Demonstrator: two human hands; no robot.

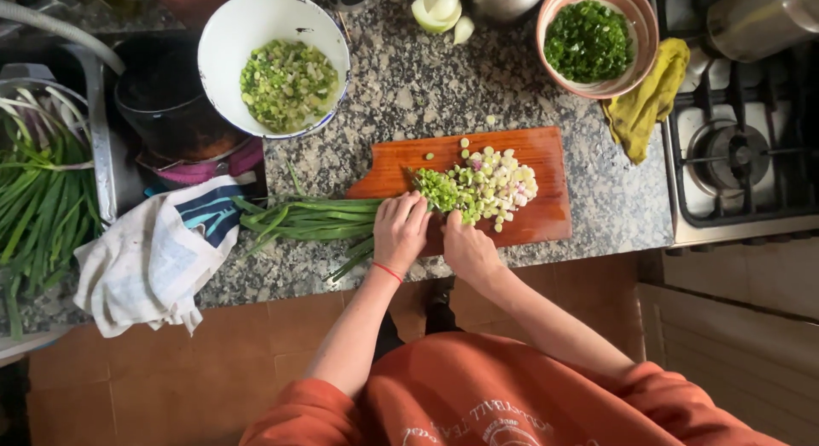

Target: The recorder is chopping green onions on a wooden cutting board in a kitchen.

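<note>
At a granite kitchen counter, I am pressing my left hand down over a bundle of green onion stalks, fingers curled and gripping them where they are meeting the wooden cutting board. My right hand is sitting just beside it, closed at the board's near edge; whatever it is holding is hidden from the head camera, so I cannot tell what it is grasping. A pile of chopped green onion, green bits on the left and pale white and pinkish pieces on the right, is lying on the board just ahead of my fingers. The uncut stalks are trailing off the board's left end onto the counter.

A white bowl holding more chopped onion is standing at the back left, and a terracotta bowl of finely cut dark greens is standing at the back right. A yellow cloth is lying between that bowl and the gas stove. At far left, long green stalks are lying in the sink, and a crumpled white towel is draping over the counter edge near them.
</note>
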